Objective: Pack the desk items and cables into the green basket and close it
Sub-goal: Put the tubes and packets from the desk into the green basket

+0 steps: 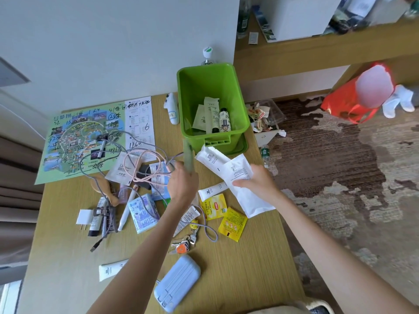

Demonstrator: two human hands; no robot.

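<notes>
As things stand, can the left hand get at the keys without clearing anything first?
Probably not right away. The left hand is shut on a pale green tube, so it is occupied. The keys themselves lie exposed on the desk beside that forearm, with only a cable loop next to them.

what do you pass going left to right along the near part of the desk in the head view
white wall plug → blue patterned tissue pack → bunch of keys with an orange tag → yellow square sachet

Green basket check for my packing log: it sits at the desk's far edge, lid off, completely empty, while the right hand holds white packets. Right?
Not quite. The head view shows the green basket already holds sachets and small bottles; the rest stands, including the right hand holding white packets.
</notes>
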